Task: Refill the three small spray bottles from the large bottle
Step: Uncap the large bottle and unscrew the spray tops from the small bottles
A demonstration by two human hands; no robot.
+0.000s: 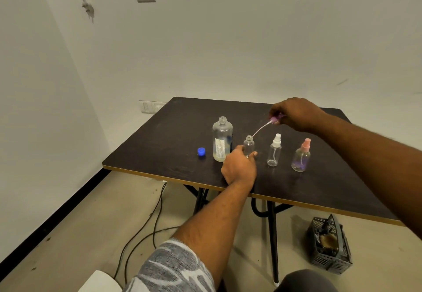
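Note:
On the dark table [173, 132] stands the large clear bottle [222, 139], uncapped, with a little liquid at its bottom. Its blue cap [201, 151] lies to the left. My left hand [239, 166] grips a small open spray bottle [248, 145] upright on the table. My right hand [296, 113] pinches that bottle's purple spray head [276, 118], lifted up and to the right; its thin tube reaches down to the bottle's mouth. Two more small spray bottles stand to the right: one with a white head [274, 151], one with a pink head [301, 157].
A dark plastic basket [328, 246] sits on the floor under the table's right side. Cables [146, 227] run across the floor below the front edge. A wall corner lies to the left. A white object [100, 282] shows at the bottom edge.

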